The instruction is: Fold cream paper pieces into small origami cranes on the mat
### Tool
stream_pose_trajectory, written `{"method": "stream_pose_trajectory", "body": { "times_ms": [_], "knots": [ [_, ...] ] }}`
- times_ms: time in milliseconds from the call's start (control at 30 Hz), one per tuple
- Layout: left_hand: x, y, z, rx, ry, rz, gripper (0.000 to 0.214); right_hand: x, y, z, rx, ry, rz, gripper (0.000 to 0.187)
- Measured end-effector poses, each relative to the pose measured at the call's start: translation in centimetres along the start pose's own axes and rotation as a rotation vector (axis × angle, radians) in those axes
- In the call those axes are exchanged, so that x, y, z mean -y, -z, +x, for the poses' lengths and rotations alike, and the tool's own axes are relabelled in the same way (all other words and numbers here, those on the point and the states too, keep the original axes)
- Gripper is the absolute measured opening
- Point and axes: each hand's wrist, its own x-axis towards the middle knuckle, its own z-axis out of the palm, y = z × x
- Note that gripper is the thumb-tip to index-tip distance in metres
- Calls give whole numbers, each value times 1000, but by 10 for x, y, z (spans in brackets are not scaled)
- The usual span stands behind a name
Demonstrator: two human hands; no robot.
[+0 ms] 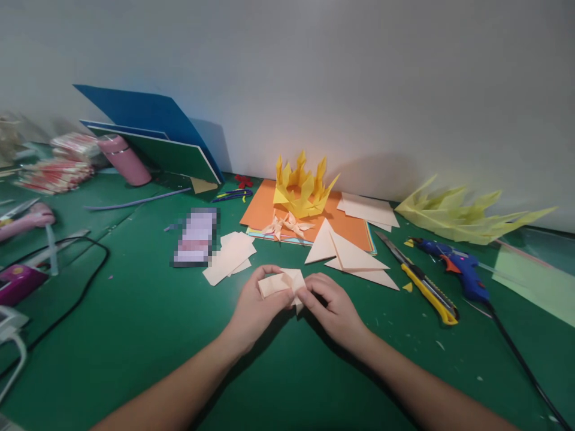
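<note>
Between my two hands is a small folded piece of pale peach paper (275,285), held just above the green table (179,359). My left hand (259,305) grips its left side, thumb in front and fingers behind. At its right end, my right hand (331,306) pinches the paper between thumb and fingers. Beyond the hands lie folded peach paper triangles (345,251) on the right and loose peach sheets (231,254) on the left. Two small folded peach paper pieces (287,225) rest in front of a yellow paper crown (300,188).
An orange paper stack (258,206) lies under the crown. On the right are a yellow box cutter (431,290), a blue glue gun (462,266) with a trailing cord and a pale yellow folded paper (462,218). A phone (196,236), pink bottle (124,160) and leaning boards (153,120) stand left.
</note>
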Motion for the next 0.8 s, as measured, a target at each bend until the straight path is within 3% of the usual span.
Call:
{"method": "stream_pose_trajectory", "body": {
  "times_ms": [367, 600, 800],
  "knots": [
    [-3, 5, 1, 114, -1, -17, 40, -1, -2, 1, -18, -38, 10, 32],
    [-3, 5, 3, 79, -26, 145, 34, -1, -3, 1, 44, -8, 39, 32],
    [-4, 7, 5, 113, -11, 129, 29, -2, -2, 1, 72, 37, 31, 31]
  ]
}}
